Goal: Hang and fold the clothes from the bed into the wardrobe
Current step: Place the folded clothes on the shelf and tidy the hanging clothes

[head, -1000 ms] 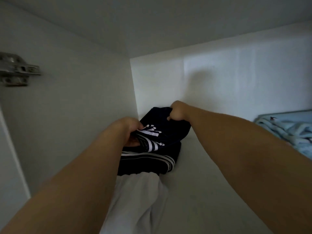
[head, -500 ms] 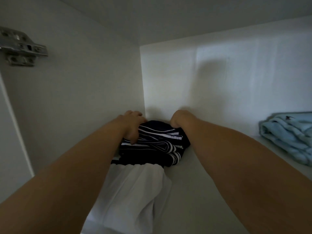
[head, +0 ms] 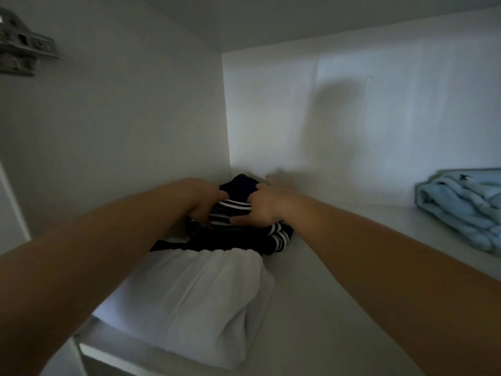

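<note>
The white wardrobe shelf [head: 320, 308] carries a folded white garment [head: 195, 302], a navy striped garment [head: 244, 237] and a pale-blue blanket [head: 461, 210].

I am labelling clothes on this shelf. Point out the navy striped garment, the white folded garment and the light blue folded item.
navy striped garment [head: 244, 237]: head view, dark lower fold.
white folded garment [head: 200, 302]: head view, top face.
light blue folded item [head: 461, 207]: head view, upper folds.

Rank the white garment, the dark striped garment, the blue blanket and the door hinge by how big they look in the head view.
1. White garment, though it lies nearest the camera.
2. Dark striped garment and blue blanket: too close to rank; hands cover part of one, the frame edge cuts the other.
3. Door hinge, smallest, also cut off.
</note>
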Tool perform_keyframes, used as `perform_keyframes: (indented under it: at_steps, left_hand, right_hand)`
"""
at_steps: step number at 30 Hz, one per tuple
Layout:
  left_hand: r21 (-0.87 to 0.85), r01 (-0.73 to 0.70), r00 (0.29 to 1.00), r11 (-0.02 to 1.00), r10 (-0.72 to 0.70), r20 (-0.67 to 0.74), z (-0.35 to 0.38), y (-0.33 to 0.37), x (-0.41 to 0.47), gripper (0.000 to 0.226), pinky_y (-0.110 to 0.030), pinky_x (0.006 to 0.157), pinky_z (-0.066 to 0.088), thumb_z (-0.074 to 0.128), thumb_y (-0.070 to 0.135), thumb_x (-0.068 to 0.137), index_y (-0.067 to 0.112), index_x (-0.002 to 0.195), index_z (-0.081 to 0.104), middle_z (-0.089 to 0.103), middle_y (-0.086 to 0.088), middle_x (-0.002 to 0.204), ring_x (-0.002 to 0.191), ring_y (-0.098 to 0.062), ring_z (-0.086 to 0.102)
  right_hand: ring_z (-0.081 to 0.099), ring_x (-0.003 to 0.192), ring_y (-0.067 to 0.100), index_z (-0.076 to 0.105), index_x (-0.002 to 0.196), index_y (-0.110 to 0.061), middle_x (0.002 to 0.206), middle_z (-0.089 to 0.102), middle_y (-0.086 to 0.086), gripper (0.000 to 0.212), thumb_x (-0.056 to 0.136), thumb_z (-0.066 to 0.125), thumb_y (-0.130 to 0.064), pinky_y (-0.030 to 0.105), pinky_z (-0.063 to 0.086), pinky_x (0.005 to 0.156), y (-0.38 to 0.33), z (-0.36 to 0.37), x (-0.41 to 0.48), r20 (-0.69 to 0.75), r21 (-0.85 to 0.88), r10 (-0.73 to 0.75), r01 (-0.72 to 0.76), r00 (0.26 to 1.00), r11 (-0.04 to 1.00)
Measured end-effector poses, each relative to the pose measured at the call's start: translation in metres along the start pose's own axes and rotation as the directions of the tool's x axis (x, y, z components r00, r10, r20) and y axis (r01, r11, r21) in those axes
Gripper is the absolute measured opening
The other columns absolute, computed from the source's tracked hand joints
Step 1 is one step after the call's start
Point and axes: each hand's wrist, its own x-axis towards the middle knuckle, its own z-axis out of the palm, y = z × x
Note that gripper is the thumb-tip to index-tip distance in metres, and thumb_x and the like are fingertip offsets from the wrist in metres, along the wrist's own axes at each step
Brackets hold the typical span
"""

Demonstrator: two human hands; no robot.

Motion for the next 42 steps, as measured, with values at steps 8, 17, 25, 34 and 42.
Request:
perform_keyframes:
  at_steps: [8,17,25,34,42]
  left_hand:
    - [0.191,-0.083,0.995,0.978,0.092,-0.038,0.009,0.003,0.015,0.078,-0.039,0.094,0.049,0.078,0.042,0.077,0.028,0.143,0.038,0.048,-0.005,0.132,0.118,-0.025,0.052]
    - [0.192,-0.060,0.991,0.980,0.081,-0.102,0.016,0.007,0.046,0.088,-0.040,0.091,0.049,0.075,0.056,0.076,0.026,0.148,0.034,0.046,-0.007,0.133,0.117,-0.027,0.052]
    - [0.133,-0.019,1.000,0.991,0.017,0.017,-0.009,0.012,0.043,0.095,-0.040,0.098,0.048,0.084,0.053,0.069,0.023,0.146,0.036,0.048,-0.007,0.136,0.123,-0.025,0.051]
    - [0.052,-0.073,0.991,0.996,0.079,-0.104,-0.079,0.051,0.037,0.067,-0.037,0.100,0.047,0.075,0.035,0.084,0.016,0.143,0.049,0.055,-0.009,0.137,0.122,-0.028,0.054]
    - [-0.031,-0.350,0.919,0.936,0.337,-0.202,-0.133,0.203,0.062,0.053,-0.041,0.108,0.043,0.062,0.026,0.094,0.004,0.141,0.050,0.051,-0.013,0.143,0.130,-0.029,0.050]
  right_hand:
    - [0.056,0.097,0.016,0.062,0.124,-0.011,0.114,0.062,0.005,0.039,0.091,0.067,-0.033,0.029,0.047,0.085,0.007,0.001,-0.005,0.137,-0.052,-0.071,0.078,0.988,0.996]
    - [0.058,0.100,0.023,0.054,0.119,-0.018,0.113,0.058,0.009,0.055,0.074,0.081,-0.035,0.037,0.053,0.088,0.031,0.020,0.024,-0.031,-0.020,-0.032,0.031,0.999,0.999]
    - [0.044,0.128,0.032,0.026,0.153,-0.025,0.145,0.036,0.010,0.104,0.070,0.078,-0.059,0.043,0.043,0.105,0.045,0.017,0.020,-0.050,0.004,0.005,-0.005,0.999,1.000]
    - [0.051,0.126,0.032,0.052,0.137,-0.001,0.141,0.051,0.017,0.059,0.102,0.044,-0.048,0.036,0.042,0.105,0.082,-0.027,-0.033,-0.079,0.071,0.270,-0.265,0.960,0.962]
    - [0.060,0.095,0.030,0.058,0.088,-0.004,0.099,0.060,0.012,0.011,0.091,0.048,-0.008,0.038,0.051,0.091,0.178,-0.008,-0.106,-0.074,0.001,0.646,-0.648,0.760,0.762]
